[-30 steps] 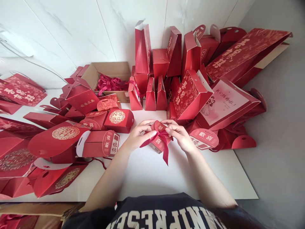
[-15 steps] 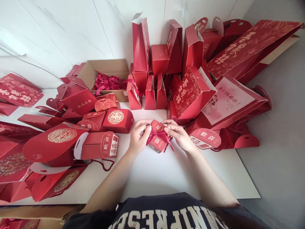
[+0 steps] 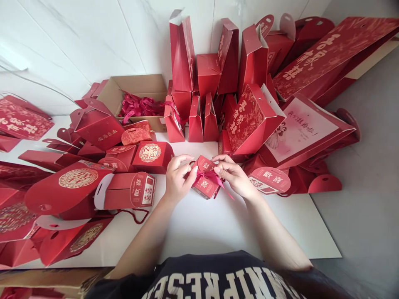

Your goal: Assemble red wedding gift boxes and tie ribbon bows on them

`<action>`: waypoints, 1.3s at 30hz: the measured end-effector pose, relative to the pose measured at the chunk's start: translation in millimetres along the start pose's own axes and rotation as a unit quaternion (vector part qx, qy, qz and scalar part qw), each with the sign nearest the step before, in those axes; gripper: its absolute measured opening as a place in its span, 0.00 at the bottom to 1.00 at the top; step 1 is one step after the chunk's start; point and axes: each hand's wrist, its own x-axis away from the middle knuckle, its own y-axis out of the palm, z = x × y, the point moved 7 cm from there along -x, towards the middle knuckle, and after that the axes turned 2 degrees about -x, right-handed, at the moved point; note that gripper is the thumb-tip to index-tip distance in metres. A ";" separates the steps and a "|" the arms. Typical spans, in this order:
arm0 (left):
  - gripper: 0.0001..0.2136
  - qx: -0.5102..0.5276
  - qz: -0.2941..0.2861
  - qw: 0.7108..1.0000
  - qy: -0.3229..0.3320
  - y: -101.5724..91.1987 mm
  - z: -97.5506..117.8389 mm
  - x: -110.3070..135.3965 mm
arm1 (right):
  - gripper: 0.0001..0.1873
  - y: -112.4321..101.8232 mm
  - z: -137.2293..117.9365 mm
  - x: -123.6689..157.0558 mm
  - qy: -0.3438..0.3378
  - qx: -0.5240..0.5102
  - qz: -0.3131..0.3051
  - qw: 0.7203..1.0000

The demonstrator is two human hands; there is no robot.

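Note:
Between my hands a small red gift box (image 3: 205,189) with gold and white lettering rests on the white table. A magenta ribbon (image 3: 209,176) is tied round its upper part in a bow, one tail hanging down to the right. My left hand (image 3: 179,176) is at the box's left side, thumb and fingers pinched at the ribbon's left loop. On the other side my right hand (image 3: 232,174) pinches the ribbon by the box's upper right, its thumb and forefinger closed together. The exact grip of the left fingertips is partly hidden.
A cardboard box (image 3: 134,83) holding loose magenta ribbons (image 3: 141,107) stands at the back. Red gift boxes (image 3: 152,155) crowd the left, and red paper bags (image 3: 249,120) are stacked at back and right. Another carton (image 3: 56,278) sits below the table's front left edge.
My left hand has shifted slightly left, away from the box. The bow looks a little more spread, its right tail reaching further out. The camera view has moved slightly.

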 end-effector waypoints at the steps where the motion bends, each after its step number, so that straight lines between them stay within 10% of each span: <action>1: 0.15 -0.011 -0.002 1.000 0.003 -0.8 -0.1 -0.1 | 0.21 0.0 -0.3 0.0 0.000 -0.001 0.000 1.000; 21: 0.14 0.043 -0.173 0.982 -0.062 14.6 6.9 -7.8 | 0.33 -2.9 0.9 -6.4 0.018 -0.015 0.051 0.998; 39: 0.17 -0.009 -0.032 0.998 -0.045 -4.4 4.3 -2.5 | 0.22 0.3 1.0 0.5 -0.018 0.001 0.008 1.000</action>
